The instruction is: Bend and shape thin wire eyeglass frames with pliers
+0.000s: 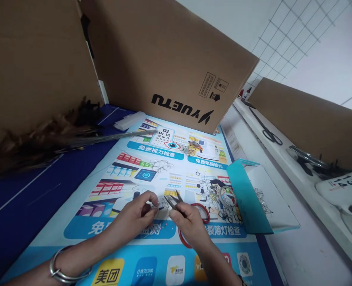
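Observation:
My right hand (190, 224) holds a pair of red-handled scissors (171, 202), their blades parted and pointing up and left. Close to the blade tips, my left hand (142, 210) is closed in a pinch. What sits between its fingertips is too small to make out, though fine wire pieces (163, 203) lie just beside them. Both hands are over a printed poster sheet (57, 250) that covers the table. Right of the scissors spreads a tangle of thin wire loops (228, 208). More loose wire (161, 165) lies farther up the sheet.
A teal-and-white open box (249, 198) with wire bits stands at right. Tall cardboard panels (170, 51) rise behind. Brown feathery strands with long thin stems (110, 138) lie at left. Black scissors (271, 135) and a white mug-like container (343, 190) rest on the right ledge.

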`<state>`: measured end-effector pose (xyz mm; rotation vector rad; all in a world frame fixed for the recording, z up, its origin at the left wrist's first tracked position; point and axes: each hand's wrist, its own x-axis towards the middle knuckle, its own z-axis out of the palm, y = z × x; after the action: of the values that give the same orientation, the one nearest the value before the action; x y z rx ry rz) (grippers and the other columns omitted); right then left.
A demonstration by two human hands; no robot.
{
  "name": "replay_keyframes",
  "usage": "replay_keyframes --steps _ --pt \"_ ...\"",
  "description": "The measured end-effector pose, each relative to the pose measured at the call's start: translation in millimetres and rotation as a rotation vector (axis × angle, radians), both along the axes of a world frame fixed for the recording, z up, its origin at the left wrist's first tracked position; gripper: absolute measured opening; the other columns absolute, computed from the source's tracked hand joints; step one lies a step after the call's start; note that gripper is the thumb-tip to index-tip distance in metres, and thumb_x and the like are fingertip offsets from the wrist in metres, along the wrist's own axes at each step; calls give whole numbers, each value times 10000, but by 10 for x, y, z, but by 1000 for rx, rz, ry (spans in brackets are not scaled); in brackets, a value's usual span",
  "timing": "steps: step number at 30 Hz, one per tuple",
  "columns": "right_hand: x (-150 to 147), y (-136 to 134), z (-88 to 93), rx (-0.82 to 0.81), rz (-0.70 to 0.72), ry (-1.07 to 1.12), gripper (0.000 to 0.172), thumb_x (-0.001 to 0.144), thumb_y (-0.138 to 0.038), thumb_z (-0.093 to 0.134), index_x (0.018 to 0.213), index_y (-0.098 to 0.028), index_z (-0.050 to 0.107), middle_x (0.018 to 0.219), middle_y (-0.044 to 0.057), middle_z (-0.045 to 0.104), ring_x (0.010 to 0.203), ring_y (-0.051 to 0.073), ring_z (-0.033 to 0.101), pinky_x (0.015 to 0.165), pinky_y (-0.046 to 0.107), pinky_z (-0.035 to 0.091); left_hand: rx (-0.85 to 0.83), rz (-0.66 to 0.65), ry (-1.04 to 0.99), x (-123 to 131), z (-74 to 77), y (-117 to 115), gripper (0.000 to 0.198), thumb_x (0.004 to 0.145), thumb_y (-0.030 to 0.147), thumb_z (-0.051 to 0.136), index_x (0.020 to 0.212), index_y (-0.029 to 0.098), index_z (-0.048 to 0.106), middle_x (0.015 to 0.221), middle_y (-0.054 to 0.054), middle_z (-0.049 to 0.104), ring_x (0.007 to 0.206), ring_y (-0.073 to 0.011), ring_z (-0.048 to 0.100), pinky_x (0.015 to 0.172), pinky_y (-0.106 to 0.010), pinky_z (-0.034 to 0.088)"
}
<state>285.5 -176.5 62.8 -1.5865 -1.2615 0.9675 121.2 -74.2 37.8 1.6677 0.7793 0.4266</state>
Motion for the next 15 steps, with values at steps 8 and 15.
replay_keyframes --steps 8,15 --pt "11 -5 -12 -47 -50 41 342 846 -408 534 619 -181 416 609 -44 314 582 92 299 505 206 256 -39 69 -19 -7 -54 -10 77 827 264 499 868 241 438 518 73 548 465 -141 526 456 -203 351" --pt "3 -9 0 -57 -55 95 312 839 -398 548 642 -170 465 612 -41 340 578 94 315 513 213 264 50 73 40 -4 -43 6 101 813 227 478 905 240 440 494 92 486 443 -132 484 442 -198 312"
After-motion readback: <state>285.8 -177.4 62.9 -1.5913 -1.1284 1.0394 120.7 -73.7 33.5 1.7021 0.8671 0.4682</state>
